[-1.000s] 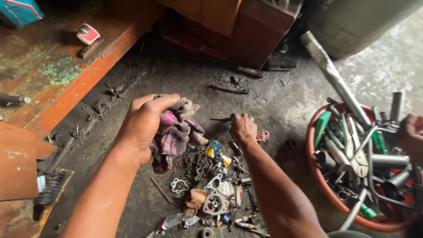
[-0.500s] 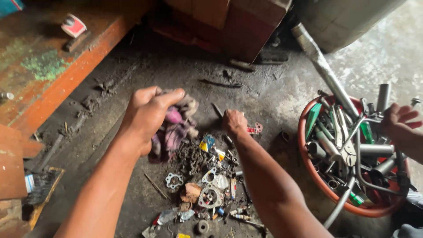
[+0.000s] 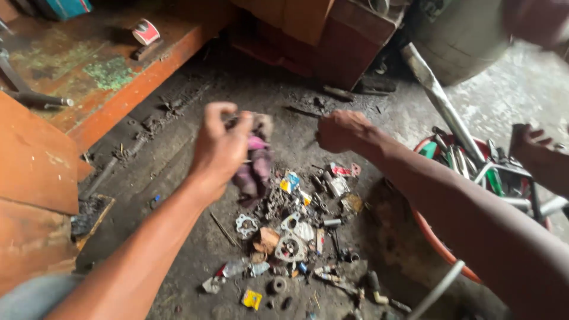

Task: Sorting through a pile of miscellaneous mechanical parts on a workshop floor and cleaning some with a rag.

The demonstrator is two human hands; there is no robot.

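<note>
Low in the frame, small metal parts (image 3: 290,237) lie scattered on the dirty floor (image 3: 178,178). Above them, centre, the left hand (image 3: 222,148) is closed around a purple rag (image 3: 255,163) that hangs over the pile. Just right, the right hand (image 3: 342,130) is a closed fist; whether it holds anything I cannot tell. At the right edge, another person's hand (image 3: 533,148) hovers over an orange tub (image 3: 441,252) of tools.
</note>
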